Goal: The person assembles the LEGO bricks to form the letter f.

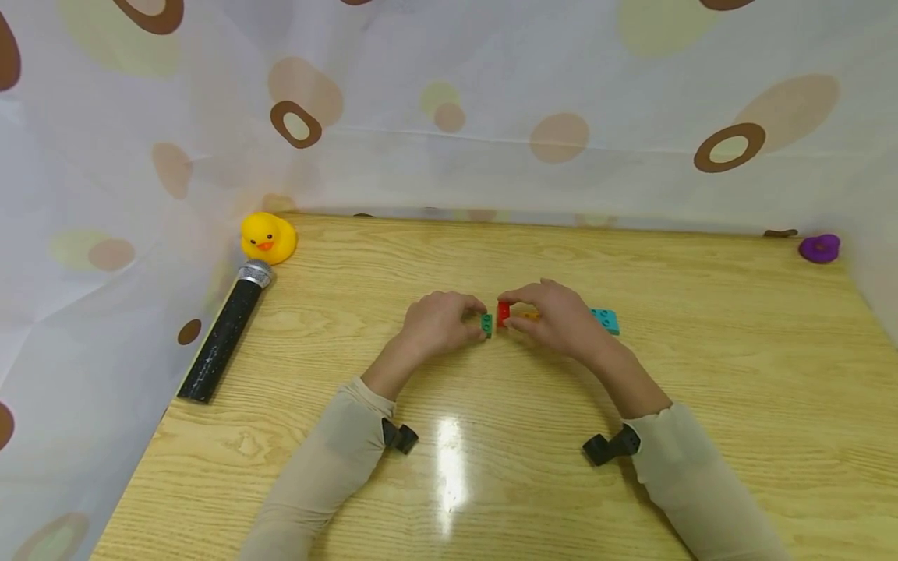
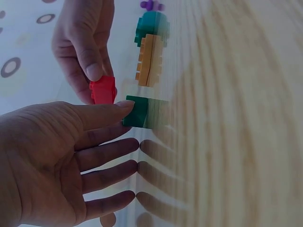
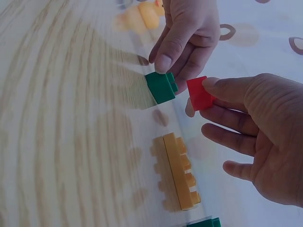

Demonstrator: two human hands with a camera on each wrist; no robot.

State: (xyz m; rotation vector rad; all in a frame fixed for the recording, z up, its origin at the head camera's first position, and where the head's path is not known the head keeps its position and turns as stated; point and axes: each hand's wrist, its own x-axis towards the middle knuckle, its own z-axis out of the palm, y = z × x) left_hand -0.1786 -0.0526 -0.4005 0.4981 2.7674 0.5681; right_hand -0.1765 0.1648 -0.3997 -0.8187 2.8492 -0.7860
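A small green building block (image 1: 487, 326) stands on the table, pinched between the thumb and fingers of my left hand (image 1: 436, 326). Just to its right, my right hand (image 1: 557, 326) pinches a red building block (image 1: 503, 314). In the right wrist view that red block is held up off the tabletop, close beside the green one. Beneath my right hand lies an orange block (image 3: 176, 171) with a row of studs, mostly covered in the head view. A light blue block (image 1: 606, 321) sits past it, partly hidden behind the right hand.
A yellow rubber duck (image 1: 270, 238) and a black microphone (image 1: 226, 335) with a silver head lie at the table's left side. A small purple toy (image 1: 819, 248) is at the far right corner. A spotted curtain (image 1: 449, 171) hangs along the back and sides.
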